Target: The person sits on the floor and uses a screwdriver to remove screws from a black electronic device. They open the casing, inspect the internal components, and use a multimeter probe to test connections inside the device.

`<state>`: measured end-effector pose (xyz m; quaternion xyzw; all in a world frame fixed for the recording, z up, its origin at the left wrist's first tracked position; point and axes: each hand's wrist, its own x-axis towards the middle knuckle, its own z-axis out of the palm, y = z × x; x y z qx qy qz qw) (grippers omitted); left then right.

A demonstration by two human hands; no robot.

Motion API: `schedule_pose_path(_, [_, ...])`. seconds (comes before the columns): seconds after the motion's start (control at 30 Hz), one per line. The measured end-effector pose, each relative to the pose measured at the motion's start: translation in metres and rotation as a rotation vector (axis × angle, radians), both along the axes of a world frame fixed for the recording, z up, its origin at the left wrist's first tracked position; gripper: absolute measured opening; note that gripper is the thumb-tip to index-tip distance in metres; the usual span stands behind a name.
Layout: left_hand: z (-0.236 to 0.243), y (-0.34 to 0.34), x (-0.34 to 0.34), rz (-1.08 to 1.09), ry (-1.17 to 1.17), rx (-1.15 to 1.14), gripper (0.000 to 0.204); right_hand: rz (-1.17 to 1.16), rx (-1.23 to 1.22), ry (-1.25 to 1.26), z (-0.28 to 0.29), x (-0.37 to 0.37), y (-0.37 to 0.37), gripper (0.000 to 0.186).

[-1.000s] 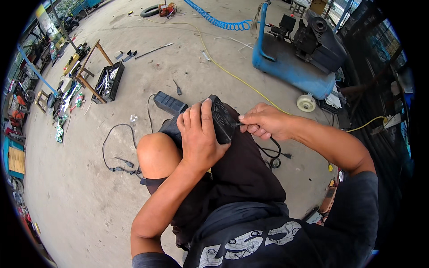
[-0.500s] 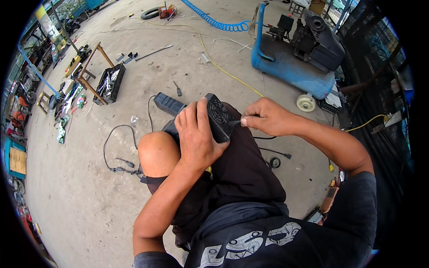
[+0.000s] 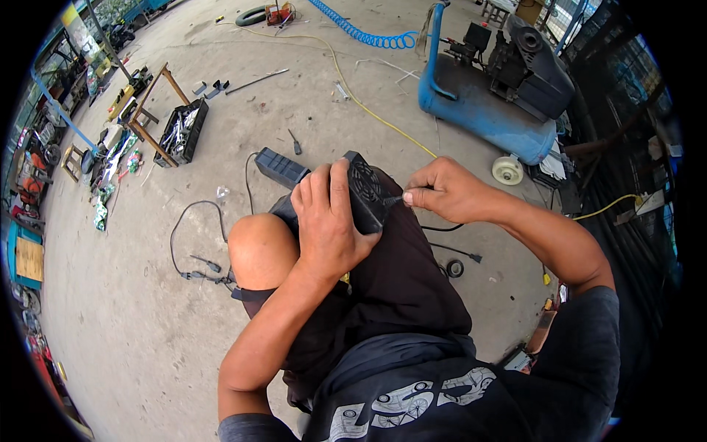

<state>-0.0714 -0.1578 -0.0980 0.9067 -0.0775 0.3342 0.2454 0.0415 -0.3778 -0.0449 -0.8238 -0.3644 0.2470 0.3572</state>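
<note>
A black box-shaped device (image 3: 367,210) with a round fan grille lies tilted on my thigh. My left hand (image 3: 324,214) is wrapped over it, fingers on top and thumb along the near side. At the device's right side, my right hand (image 3: 447,191) pinches a black cable (image 3: 395,200) close to where it meets the housing. More black cord comes out below that hand. Just beyond my left fingers lies a ribbed black block (image 3: 281,168) with a thin cord. My left palm covers part of the device.
A blue air compressor (image 3: 486,114) stands at far right. Black cords with plugs (image 3: 210,265) lie left of my knee. A screwdriver (image 3: 296,144), a tape roll (image 3: 455,268), a yellow hose (image 3: 372,114) and a black tool crate (image 3: 193,147) are on the concrete floor.
The view has shifted slightly. My right hand has moved a little away from the device, with a bit more of the cable showing. The left hand keeps its hold.
</note>
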Motion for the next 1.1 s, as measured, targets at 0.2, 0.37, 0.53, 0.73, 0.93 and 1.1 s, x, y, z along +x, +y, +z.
schedule_pose_path(0.2, [0.0004,0.0,0.0005,0.0,0.025,-0.013,0.103,-0.023,0.018,0.026,-0.0049,0.0024,-0.0015,0.022])
schedule_pose_path(0.37, [-0.0005,0.0005,0.0004,0.0,0.036,-0.014,0.104,-0.028,0.011,0.058,-0.0049,0.0029,-0.003,0.022])
schedule_pose_path(0.53, [0.0012,-0.0005,-0.0005,0.007,0.045,-0.009,0.103,-0.032,0.042,0.067,-0.0084,0.0032,-0.0042,0.022])
schedule_pose_path(0.73, [-0.0009,-0.0019,0.0011,0.024,0.029,-0.014,0.103,-0.058,0.036,0.063,-0.0081,0.0016,-0.0015,0.021])
schedule_pose_path(0.93, [0.0004,-0.0016,-0.0005,-0.007,0.027,-0.02,0.101,-0.042,0.037,0.047,-0.0078,0.0015,-0.0036,0.021])
schedule_pose_path(1.1, [-0.0014,-0.0004,0.0012,0.004,0.009,-0.021,0.101,-0.075,0.074,0.043,-0.0103,-0.0008,-0.0009,0.021])
